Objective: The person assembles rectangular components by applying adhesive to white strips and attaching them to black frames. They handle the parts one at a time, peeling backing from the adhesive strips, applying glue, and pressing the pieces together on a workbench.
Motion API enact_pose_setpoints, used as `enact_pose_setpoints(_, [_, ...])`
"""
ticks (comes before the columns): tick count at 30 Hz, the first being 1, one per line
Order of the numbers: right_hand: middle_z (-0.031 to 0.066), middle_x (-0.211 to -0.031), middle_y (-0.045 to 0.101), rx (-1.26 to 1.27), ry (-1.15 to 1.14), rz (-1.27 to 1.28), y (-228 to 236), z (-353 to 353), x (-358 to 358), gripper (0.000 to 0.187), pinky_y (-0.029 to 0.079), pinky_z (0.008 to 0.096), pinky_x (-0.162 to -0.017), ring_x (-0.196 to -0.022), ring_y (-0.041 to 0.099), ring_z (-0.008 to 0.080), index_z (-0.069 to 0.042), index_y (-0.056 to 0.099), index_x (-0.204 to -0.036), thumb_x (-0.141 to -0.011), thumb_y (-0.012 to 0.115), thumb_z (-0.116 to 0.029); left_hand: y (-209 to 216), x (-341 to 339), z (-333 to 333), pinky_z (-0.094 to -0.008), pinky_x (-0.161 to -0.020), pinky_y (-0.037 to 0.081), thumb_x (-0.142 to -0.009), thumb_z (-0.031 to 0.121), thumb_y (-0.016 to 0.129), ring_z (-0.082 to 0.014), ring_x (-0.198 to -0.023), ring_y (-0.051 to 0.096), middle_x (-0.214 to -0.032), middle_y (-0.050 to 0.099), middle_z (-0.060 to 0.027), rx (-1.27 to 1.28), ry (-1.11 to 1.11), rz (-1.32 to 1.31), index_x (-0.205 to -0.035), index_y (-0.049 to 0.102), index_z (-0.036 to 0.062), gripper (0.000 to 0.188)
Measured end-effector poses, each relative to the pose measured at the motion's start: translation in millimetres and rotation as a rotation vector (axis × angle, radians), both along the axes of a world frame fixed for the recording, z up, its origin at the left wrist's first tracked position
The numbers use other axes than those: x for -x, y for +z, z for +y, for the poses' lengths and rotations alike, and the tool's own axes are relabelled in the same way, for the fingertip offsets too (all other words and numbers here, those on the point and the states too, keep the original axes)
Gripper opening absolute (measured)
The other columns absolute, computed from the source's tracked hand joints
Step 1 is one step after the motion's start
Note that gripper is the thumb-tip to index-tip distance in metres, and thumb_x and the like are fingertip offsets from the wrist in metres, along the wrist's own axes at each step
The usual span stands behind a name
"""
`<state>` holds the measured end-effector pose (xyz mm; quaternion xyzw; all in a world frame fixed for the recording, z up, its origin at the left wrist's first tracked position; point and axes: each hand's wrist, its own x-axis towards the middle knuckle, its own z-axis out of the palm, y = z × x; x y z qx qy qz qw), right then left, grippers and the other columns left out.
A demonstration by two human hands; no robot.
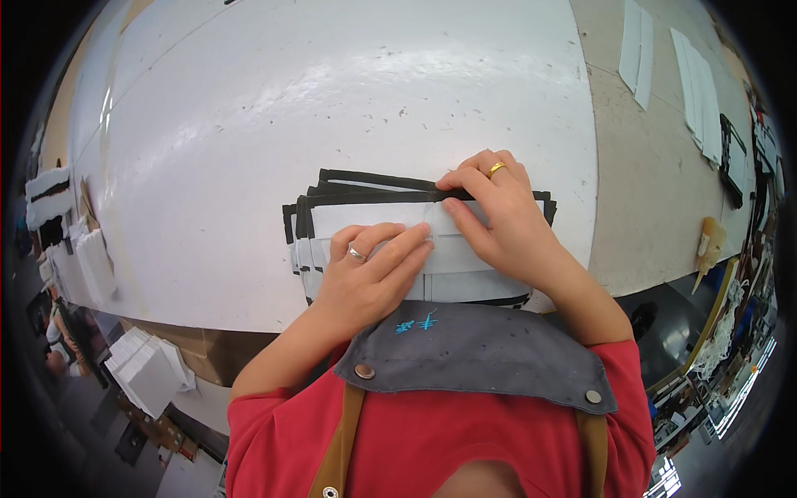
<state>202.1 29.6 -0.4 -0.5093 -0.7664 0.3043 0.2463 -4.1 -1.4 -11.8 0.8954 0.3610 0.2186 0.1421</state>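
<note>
A small pile of flat white panels with black edging (365, 217) lies on the table in front of me, its pieces slightly fanned at the far left corner. My left hand (372, 270) rests flat on the top panel with its fingers stretched out, a silver ring on one of them. At the far edge, my right hand (502, 217) pinches the black border of the top panel (490, 264) between thumb and fingers; a gold ring is on one finger. What lies under the right fingertips is hidden.
The white tabletop (357, 91) has scattered dark specks. On a beige board (618, 183) at the right lie white strips (697, 95), a black-edged piece (732, 158) and a glue bottle (710, 245). White stacks (87, 257) stand at the left edge, others (149, 372) below it.
</note>
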Motion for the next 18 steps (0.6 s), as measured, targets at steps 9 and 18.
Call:
enact_pose_setpoints(9, [0.0042,-0.085,0.052,-0.091,0.004,0.032,-6.7,-1.1,-0.5,0.011,0.033,0.0335,-0.074,-0.082,0.047,0.0209,-0.008,0.056,-0.083,-0.074,0.061,-0.004,-2.3,-1.1,-0.4,-0.0306,-0.084,0.032,-0.068,0.008,0.062,-0.0127,-0.098,0.051,-0.113,0.057,0.0019,-0.026,-0.010,-0.002,-0.092,0.064,0.0099,0.025])
enact_pose_setpoints(18, [0.0035,-0.084,0.052,-0.227,0.008,0.041,-12.0,-2.6,-0.2,0.014,0.033,0.0318,-0.072,-0.079,0.047,0.0200,-0.007,0.056,-0.082,-0.071,0.063,-0.003,2.5,-4.0,0.9,-0.0278,-0.084,0.033,-0.065,0.004,0.066,-0.0134,-0.098,0.054,-0.113,0.059,0.0008,-0.008,0.012,0.008,-0.091,0.064,0.0133,0.027])
